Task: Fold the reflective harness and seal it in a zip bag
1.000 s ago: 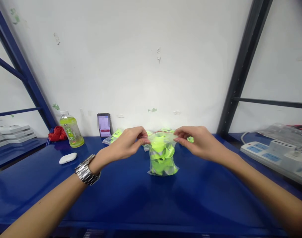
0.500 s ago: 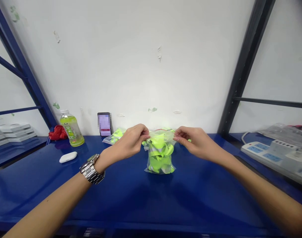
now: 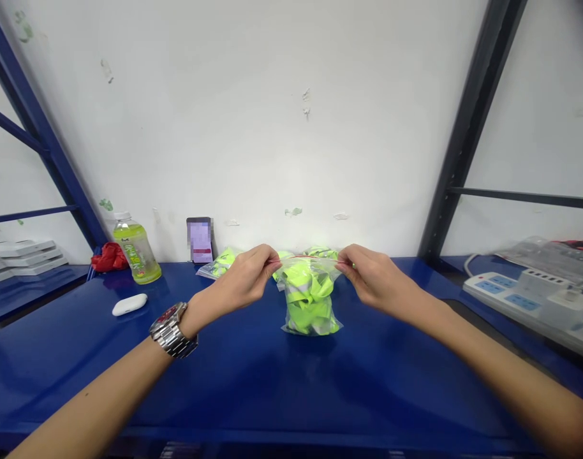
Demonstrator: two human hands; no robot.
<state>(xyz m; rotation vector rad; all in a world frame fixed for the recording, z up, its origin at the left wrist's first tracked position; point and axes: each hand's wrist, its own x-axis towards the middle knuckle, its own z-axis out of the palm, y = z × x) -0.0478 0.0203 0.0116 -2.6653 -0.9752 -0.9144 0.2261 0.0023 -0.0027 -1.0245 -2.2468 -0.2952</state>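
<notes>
Though crumpled and partly hidden by fingers along its top edge, one clear zip-top plastic bag [image 3: 310, 299] upright near the middle of the glossy blue steel worktop [image 3: 272, 395], packed with folded neon-yellow reflective fabric [image 3: 309, 296] banded in grey. Left hand [image 3: 238, 280] at the bag's top left corner, fingers [image 3: 260, 255] and thumb pinched closed on the plastic; right hand [image 3: 377, 277] pinched the same way on the top right corner. Between them, a thin red zip strip [image 3: 303, 257] pulled nearly straight; whether sealed, impossible to tell. Behind the bag, a second neon-filled plastic bag [image 3: 219, 263], half hidden by the left hand. Silver link wristwatch [image 3: 169, 330] on the left wrist, dial unreadable. Along the worktop's back edge, a phone [image 3: 200, 240] with its screen pixelated, a clear plastic bottle of yellow-green drink [image 3: 136, 256] with a label too small to read, and a crumpled red cloth [image 3: 110, 254]. Nearer the left edge, a white oval plastic case [image 3: 129, 305]. Past the right edge, a white power strip [image 3: 521, 299], cut off by the frame.
</notes>
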